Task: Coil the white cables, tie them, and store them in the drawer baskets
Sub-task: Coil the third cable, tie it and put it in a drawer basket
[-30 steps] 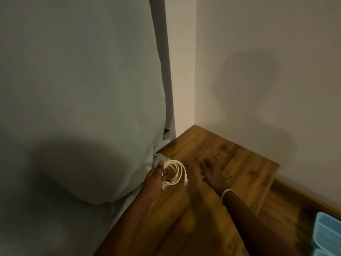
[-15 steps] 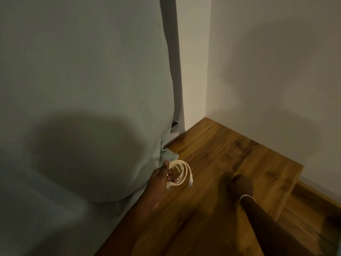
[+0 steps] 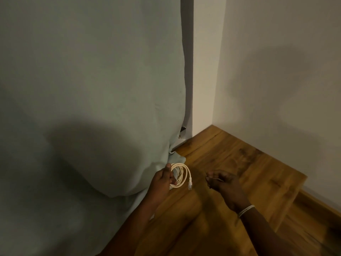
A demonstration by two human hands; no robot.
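Left hand (image 3: 162, 180) grips a coiled white cable (image 3: 181, 175); right hand (image 3: 224, 183) pinches a thin tie (image 3: 218, 179).

The left hand's fingers are closed through the coil, holding it upright above the wooden surface (image 3: 239, 163), with the cable's clear plug end (image 3: 190, 184) hanging free at the coil's right side. The right hand is just beside the coil, apart from it, its fingertips pressed together on a short pale strand; what kind of tie it is cannot be told. A white band (image 3: 246, 211) circles the right wrist. The coil sits close against a pale green cloth (image 3: 92, 108) draped to the left. Behind, plain walls (image 3: 276, 71) meet in a corner at the surface's far edge. Lighting is dim.
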